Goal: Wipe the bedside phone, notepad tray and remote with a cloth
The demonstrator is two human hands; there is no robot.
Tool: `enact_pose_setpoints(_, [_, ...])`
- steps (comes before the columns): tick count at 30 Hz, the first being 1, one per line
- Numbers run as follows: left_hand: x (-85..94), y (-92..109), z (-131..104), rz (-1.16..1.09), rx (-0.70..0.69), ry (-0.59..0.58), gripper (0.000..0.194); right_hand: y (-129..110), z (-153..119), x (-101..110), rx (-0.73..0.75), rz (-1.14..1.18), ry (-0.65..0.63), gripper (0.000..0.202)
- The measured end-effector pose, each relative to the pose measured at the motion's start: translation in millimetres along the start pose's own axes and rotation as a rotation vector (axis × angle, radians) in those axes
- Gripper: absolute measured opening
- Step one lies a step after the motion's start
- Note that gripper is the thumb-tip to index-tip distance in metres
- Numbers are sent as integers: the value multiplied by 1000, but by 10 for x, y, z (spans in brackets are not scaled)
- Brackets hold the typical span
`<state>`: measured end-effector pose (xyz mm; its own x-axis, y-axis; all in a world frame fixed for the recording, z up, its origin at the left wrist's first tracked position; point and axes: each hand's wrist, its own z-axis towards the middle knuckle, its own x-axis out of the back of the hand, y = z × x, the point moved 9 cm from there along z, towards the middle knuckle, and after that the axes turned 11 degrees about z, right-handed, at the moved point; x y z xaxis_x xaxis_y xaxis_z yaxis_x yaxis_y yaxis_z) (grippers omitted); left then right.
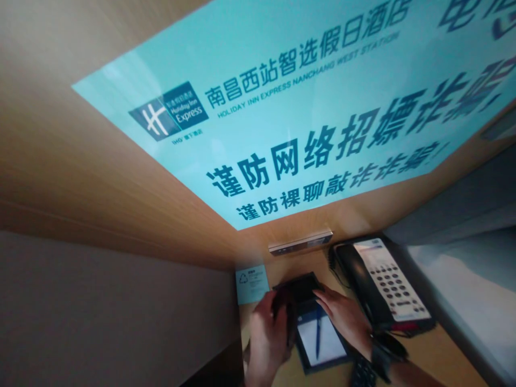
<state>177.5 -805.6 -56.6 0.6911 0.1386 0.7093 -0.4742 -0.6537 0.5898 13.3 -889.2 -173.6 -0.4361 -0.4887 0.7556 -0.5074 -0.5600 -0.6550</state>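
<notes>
Head view: pen (318,332) lengthwise on notepad (322,344)

Left hand (268,336) blurred; its dark object (289,317) cannot be identified.

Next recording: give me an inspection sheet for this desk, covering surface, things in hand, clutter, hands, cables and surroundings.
Surface: wooden desk, set into a corner.
Things in hand: dark tray, touched from both sides; notepad with a blue pen on it, just in front of the tray.
Clutter: phone at right; small card with a recycling mark at left; a dark remote at the lower edge.
Hands: left hand grips a dark thing beside the tray; right hand rests fingers on the tray, with a dark band at the wrist.
Cables: coiled phone cord, partly seen.
Surroundings: wood wall panel bearing a turquoise projected hotel notice; a socket strip beneath it.
</notes>
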Motion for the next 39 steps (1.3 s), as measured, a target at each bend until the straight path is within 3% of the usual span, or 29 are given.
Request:
enact_pose_setpoints(1, [-202, 196, 82, 61, -47, -41, 33, -11, -1, -2, 11, -3, 5, 31])
enact_pose_setpoints(3, [-632, 368, 245, 211, -77, -167, 36, -26, 5, 6, 34, -8, 20, 28])
enact_pose_setpoints(5, [-967, 332, 356, 324, -86, -314, 41, -34, 4, 27, 53, -10, 46, 26])
enact_pose_setpoints(7, [-1151, 259, 396, 327, -144, -449, 50, -37, -9, 50, 70, -8, 79, 27])
enact_pose_setpoints(10, [-1232, 219, 406, 340, -286, -597, 58, -42, -26, 81, 95, 2, 115, 30])
enact_pose_setpoints(14, [-1346, 207, 504, 493, -345, -717, 48, -63, 0, 132, 115, 17, 119, 29])
enact_pose_setpoints(18, [-1439, 293, 552, 580, -381, -673, 45, -97, 22, 174, 133, 10, 105, 29])
enact_pose_setpoints(22, [-1401, 353, 471, 688, -382, -569, 46, -99, -11, 161, 143, -20, 118, 30])
enact_pose_setpoints(28, [-1304, 195, 461, 867, -265, -473, 42, -69, -47, 104, 138, -63, 118, 27])
enact_pose_setpoints(32, [-1315, 97, 484, 977, -230, -500, 31, -82, -38, 111, 127, -89, 107, 25])
enact_pose_setpoints(39, [-1348, 160, 557, 1005, -267, -602, 26, -93, -45, 121, 131, -119, 127, 29])
